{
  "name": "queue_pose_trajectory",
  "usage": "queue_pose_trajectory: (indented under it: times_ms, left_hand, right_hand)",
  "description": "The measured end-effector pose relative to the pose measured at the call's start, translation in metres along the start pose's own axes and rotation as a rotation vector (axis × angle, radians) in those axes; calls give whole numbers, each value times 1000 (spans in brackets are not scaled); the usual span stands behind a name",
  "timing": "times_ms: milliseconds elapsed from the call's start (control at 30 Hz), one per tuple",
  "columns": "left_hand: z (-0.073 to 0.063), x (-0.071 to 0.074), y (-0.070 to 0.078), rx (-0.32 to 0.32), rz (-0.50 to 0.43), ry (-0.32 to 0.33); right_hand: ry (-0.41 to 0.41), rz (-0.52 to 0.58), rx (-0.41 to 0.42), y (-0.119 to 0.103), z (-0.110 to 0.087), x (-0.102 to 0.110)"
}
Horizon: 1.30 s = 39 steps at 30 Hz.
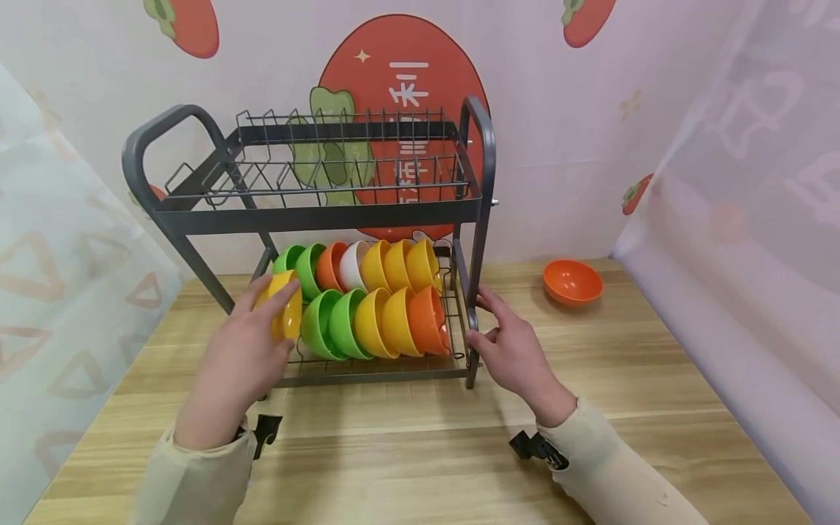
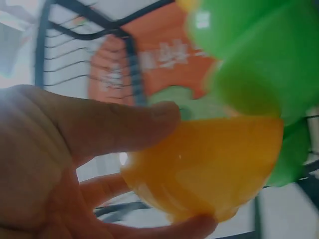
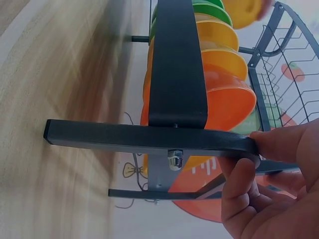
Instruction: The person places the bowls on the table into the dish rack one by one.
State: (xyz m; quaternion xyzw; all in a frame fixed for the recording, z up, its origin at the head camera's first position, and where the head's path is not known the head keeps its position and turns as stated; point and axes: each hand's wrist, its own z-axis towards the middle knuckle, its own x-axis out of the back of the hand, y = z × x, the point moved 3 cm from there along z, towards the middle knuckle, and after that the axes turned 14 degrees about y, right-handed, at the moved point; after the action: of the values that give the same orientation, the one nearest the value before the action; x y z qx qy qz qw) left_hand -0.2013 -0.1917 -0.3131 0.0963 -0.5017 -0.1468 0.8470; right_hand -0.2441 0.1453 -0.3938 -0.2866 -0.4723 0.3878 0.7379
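A yellow bowl is gripped between the thumb and fingers of my left hand, tilted on its side at the left end of the rack's lower tier. In the left wrist view the yellow bowl is close beside green bowls. My right hand holds the right front leg of the dark metal dish rack, thumb and fingers around the bar in the right wrist view. Two rows of bowls stand on edge in the lower tier: green bowls, yellow bowls, orange bowls and a white bowl.
An orange bowl sits on the wooden table to the right of the rack. The upper wire tier holds no bowls. A printed cloth hangs behind and along both sides.
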Motion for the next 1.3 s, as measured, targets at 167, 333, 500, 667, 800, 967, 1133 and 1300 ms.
queue_pose_trajectory:
  times_ms: [167,333,500,667,800,967,1133,1300]
  left_hand:
    - [5,-24,-17,31,-68,-102]
    - [6,-38,-27,44,-130,-176]
    - [7,-44,-31,60,-155,-237]
    - [8,-45,-35,82,-188,-258]
    - [8,-47,-41,118,-229,-287]
    - [8,-49,-46,158,-271,-305]
    - [6,-50,-45,196,-315,-305]
    - [2,-53,-44,209,-329,-302]
  right_hand:
    - [4,-8,6,-1,0,0]
    - [0,-3,11,-3,-1,0]
    - [4,-4,10,-3,-1,0]
    - [4,-10,-5,-1,-1,0]
    - [3,-9,-2,-1,-1,0]
    - [5,-12,1,0,-1,-1]
    - [3,-11,4,0,-1,-1]
    - [2,-17,8,-1,0,-1]
